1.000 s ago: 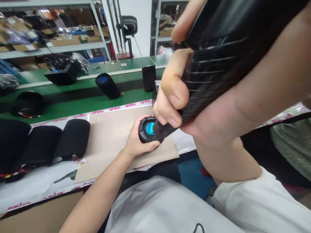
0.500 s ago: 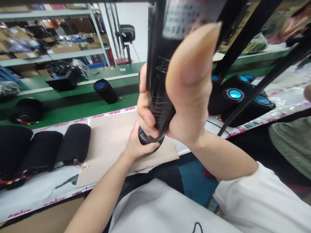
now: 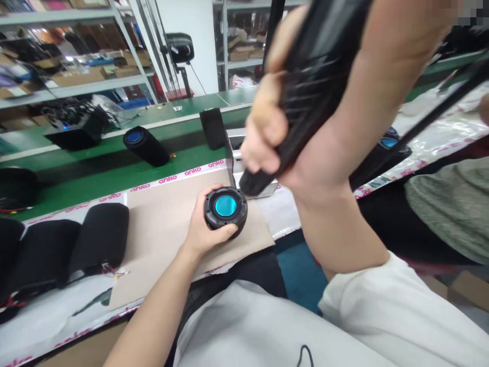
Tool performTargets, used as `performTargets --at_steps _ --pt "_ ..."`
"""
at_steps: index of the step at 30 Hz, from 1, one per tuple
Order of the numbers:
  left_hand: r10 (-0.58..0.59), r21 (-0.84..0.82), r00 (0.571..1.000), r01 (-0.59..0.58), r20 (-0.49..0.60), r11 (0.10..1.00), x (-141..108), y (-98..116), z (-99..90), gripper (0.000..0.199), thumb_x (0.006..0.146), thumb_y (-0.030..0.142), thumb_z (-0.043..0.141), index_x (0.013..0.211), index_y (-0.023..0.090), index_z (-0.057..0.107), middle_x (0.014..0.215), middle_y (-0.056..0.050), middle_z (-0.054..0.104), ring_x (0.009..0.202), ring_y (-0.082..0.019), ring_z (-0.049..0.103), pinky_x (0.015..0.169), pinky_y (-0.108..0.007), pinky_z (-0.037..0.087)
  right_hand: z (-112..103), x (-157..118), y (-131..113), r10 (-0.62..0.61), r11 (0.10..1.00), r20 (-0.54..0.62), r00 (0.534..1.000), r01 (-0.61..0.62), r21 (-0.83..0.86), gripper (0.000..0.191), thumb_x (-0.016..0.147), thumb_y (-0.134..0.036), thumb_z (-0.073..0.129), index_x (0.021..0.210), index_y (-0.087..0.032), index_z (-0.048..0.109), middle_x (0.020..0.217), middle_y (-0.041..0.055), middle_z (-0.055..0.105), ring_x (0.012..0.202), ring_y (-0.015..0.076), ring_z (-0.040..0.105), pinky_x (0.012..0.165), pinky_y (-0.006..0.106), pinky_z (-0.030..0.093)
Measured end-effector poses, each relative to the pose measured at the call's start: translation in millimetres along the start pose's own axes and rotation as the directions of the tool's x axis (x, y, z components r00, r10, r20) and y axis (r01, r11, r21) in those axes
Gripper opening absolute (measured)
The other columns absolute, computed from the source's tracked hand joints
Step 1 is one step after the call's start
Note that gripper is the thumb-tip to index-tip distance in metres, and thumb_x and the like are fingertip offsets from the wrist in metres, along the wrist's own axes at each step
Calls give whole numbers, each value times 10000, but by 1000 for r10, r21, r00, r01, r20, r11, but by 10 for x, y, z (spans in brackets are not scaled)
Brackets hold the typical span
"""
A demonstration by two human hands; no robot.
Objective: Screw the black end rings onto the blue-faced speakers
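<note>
My left hand [image 3: 208, 227] is wrapped round a black round speaker [image 3: 226, 206], which stands on a cardboard sheet [image 3: 160, 229] with its blue disc facing up. Close to the camera, my right hand [image 3: 282, 122] grips a black power tool [image 3: 313, 86], blurred by motion. The tool's lower end is tilted down to the left, beside the speaker's upper right edge and apart from the blue disc. Several black fabric-covered speakers [image 3: 100, 237] lie left of the cardboard, the nearest with thin wires at its end.
Behind the cardboard, a green surface [image 3: 183, 148] holds a black speaker with a blue end [image 3: 147, 146] and another upright one [image 3: 213, 127]. A metallic box [image 3: 237, 153] stands behind the tool tip. More speakers [image 3: 387, 148] and a dark slanting bar [image 3: 439, 107] are at right.
The tool in my right hand has moved up and right, off the speaker, and tilted, uncovering the blue disc. My left hand still holds the speaker. The view has shifted right.
</note>
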State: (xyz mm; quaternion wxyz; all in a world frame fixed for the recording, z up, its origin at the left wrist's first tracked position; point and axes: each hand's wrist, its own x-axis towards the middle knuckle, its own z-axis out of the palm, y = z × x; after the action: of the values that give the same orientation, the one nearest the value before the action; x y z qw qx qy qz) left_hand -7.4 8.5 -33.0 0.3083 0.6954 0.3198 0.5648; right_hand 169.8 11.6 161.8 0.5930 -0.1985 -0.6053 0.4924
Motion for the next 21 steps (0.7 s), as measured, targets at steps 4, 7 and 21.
performTargets --at_steps 4,7,21 --pt "37 -84 999 -36 12 996 -1 -20 29 860 745 618 911 1420 197 580 1365 -178 714 1230 -345 742 1056 -463 599 -409 111 394 -198 978 -449 871 142 -154 486 835 -700 758 785 -295 494 561 -55 467 440 155 385 457 350 256" --pt "59 -123 998 -57 12 991 6 -11 35 832 757 598 913 1414 204 589 1359 -170 718 1217 -336 747 1046 -455 599 -593 162 751 -183 976 -550 815 86 -199 471 768 -747 707 798 -317 519 508 -71 434 435 145 320 522 340 205" --pt "64 -117 997 -60 30 991 16 -24 24 885 732 652 916 1417 208 576 1346 -169 718 1220 -340 746 1056 -470 600 -624 103 695 -40 992 -361 932 -7 -127 515 759 -757 771 849 -297 559 542 -53 504 448 152 400 440 335 244"
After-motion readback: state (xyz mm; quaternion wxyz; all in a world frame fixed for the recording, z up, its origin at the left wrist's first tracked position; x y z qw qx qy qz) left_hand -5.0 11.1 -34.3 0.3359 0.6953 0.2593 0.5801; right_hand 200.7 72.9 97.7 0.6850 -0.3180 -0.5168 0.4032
